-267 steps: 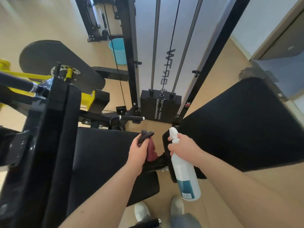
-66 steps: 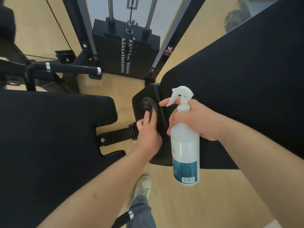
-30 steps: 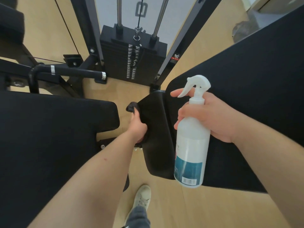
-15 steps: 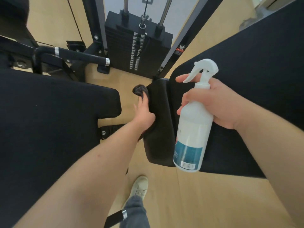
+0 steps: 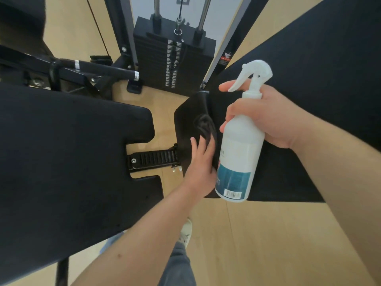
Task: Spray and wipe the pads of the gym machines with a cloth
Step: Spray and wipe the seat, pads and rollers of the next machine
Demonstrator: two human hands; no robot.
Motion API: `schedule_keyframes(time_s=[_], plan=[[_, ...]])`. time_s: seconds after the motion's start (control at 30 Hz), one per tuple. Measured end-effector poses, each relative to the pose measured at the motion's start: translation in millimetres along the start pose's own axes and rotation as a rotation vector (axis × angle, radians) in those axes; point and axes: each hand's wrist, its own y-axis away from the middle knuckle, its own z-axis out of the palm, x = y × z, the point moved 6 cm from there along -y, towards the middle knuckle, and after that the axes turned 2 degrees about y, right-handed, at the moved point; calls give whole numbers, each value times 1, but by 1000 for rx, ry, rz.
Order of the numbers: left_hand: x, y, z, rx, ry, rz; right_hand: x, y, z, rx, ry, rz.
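Only pressed by the flat, open-fingered left hand [image 5: 201, 162], the dark crumpled cloth [image 5: 205, 125] may slip off the small black vinyl pad [image 5: 185, 116], while the right hand [image 5: 268, 116] keeps its grip around the white plastic spray bottle [image 5: 239, 153].

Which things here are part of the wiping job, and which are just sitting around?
In the job:
cloth, pressed by the left hand
bottle, held in the right hand
small pad, under the cloth

Just there:
weight stack
handle
shoe
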Motion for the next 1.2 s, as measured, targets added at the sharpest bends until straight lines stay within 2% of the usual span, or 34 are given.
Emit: schedule_keyframes(time_s=[0.13,0.23,0.33,0.4,0.47,0.63,0.73,0.9,1.03,1.1,1.17,1.2], plan=[[-38,5,-10,112,90,-338,1,7,-3,9,-39,-25],[-65,4,-15,91,139,-436,1,7,-2,13,-36,-34],[-97,13,-18,141,287,-650,5,7,-1,20,-43,-36],[-99,18,-14,132,326,-619,6,8,-1,28,-63,-52],[-86,20,-7,112,326,-505,8,9,-2,31,-49,-63],[-38,56,22,15,73,-145,8,11,-2,42,-45,-59],[-24,65,38,-45,7,-124,8,11,-1,37,-57,-67],[-62,50,37,71,355,-427,8,12,-1,38,-84,-78],[-89,44,27,137,544,-612,7,16,0,42,-111,-81],[-102,39,26,151,651,-768,9,17,-1,54,-106,-83],[-107,42,21,187,672,-897,10,21,1,56,-105,-84],[-110,44,18,205,613,-888,10,23,2,62,-116,-80]])
